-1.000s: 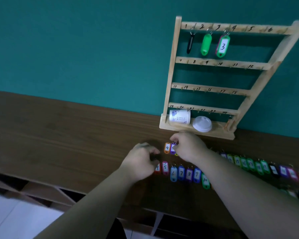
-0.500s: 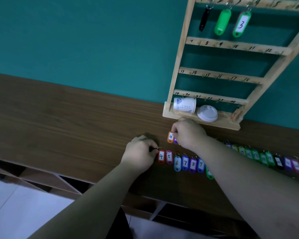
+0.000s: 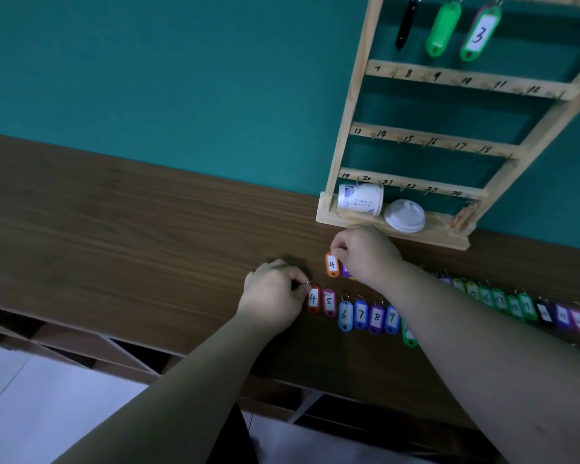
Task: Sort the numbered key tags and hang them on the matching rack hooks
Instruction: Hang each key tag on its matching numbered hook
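Note:
A wooden key rack (image 3: 352,95) with numbered hooks leans on the teal wall; a black tag, a green tag and a tag marked 3 (image 3: 479,31) hang on its top row. My right hand (image 3: 365,254) pinches the ring of an orange tag marked 4 (image 3: 332,264), with a purple tag partly hidden under the hand. My left hand (image 3: 275,296) pinches the ring of a red tag marked 4 (image 3: 313,299). Beside it on the dark wooden table (image 3: 114,229) lie tags 5 (image 3: 329,301), 6, 7, 8 and 9 in a row.
A second row of several green, black and purple tags (image 3: 516,304) runs right behind my right forearm. A paper cup (image 3: 360,199) on its side and a white lid (image 3: 405,216) sit on the rack's base. Open shelf compartments show below the table's front edge.
The view has tilted down, so the rack's top is cut off. My left hand has uncovered the red tag 4 and holds its ring. My right hand keeps hold of the orange tag.

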